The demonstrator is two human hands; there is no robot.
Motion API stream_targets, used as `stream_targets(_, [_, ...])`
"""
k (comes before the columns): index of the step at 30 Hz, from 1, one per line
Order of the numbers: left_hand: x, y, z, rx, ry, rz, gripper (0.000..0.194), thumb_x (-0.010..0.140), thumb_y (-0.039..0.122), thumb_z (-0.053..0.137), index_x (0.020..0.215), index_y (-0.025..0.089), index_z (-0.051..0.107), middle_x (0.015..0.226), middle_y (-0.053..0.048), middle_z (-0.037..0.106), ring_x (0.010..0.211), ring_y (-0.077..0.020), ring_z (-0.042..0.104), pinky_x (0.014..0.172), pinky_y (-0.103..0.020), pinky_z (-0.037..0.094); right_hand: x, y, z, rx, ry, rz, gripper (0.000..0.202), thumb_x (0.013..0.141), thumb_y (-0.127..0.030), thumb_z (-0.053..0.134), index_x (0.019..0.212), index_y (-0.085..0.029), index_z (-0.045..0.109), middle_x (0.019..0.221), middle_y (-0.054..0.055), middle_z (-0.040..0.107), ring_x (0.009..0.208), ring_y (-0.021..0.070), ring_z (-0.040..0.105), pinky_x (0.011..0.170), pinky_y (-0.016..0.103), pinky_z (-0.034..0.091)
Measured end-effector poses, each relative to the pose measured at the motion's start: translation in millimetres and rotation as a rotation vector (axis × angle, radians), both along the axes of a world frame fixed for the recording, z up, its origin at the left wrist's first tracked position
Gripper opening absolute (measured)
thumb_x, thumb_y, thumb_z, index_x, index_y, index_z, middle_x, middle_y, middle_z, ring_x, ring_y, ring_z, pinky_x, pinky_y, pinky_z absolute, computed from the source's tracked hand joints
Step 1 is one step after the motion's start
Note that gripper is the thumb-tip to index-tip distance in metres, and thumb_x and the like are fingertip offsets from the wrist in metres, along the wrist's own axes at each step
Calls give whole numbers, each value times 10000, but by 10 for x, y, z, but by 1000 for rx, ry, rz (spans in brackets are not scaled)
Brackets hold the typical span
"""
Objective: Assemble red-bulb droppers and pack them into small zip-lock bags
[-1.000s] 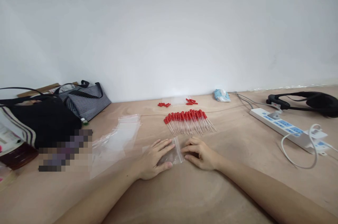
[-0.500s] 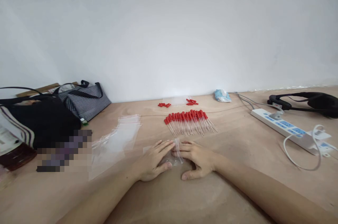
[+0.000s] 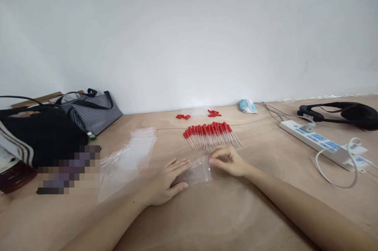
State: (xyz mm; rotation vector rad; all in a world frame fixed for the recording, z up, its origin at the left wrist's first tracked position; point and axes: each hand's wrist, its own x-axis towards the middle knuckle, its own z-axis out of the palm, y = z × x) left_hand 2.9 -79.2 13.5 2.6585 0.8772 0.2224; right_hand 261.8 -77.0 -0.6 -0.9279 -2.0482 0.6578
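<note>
Now the right hand (image 3: 226, 161) has drawn back from across the bag (image 3: 198, 173), its thumb and fingers nearly closed, apparently pinching the far corner of the zip end. The left hand (image 3: 167, 179) stays spread, palm down on the other end, pressing without gripping. More of the bag shows between the hands, leaving its zip strip uncovered. Droppers (image 3: 210, 129) lie just beyond the right hand; loose bags (image 3: 141, 145) lie left of the left hand.
</note>
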Motion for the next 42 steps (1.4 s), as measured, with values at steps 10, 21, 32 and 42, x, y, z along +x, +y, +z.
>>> stream_targets(10, [64, -33, 34, 1, -26, 10, 457, 861, 325, 429, 1285, 193, 320, 1322, -96, 413, 1234, -220, 343, 1038, -474, 222, -352, 887, 200, -117, -424, -925, 248, 746, -330, 519, 875, -143, 618, 975, 149, 591, 872, 252, 582, 690, 343, 432])
stream_targets(21, [27, -50, 30, -73, -48, 83, 306, 850, 290, 421, 1138, 187, 440, 1315, -88, 402, 1232, -223, 328, 1022, -421, 275, -216, 936, 321, -186, -257, -879, 223, 796, -301, 438, 706, -149, 575, 828, 109, 633, 795, 202, 598, 688, 292, 427])
stream_targets(32, [-42, -21, 7, -165, -18, 86, 533, 812, 278, 455, 1305, 216, 263, 1390, -75, 287, 1279, -266, 230, 1035, -469, 229, 177, 10, -154, -275, 884, -502, 447, 666, -456, 618, 988, -240, 396, 669, -56, 534, 466, 81, 488, 466, 224, 390])
stream_targets(42, [32, -42, -54, -39, -136, 86, 464, 796, 276, 468, 1234, 193, 340, 1235, -98, 397, 1104, -230, 441, 933, -371, 382, -153, -185, -224, -563, 833, -249, 364, 644, -445, 640, 812, -224, 403, 672, -28, 576, 541, 111, 539, 525, 246, 408])
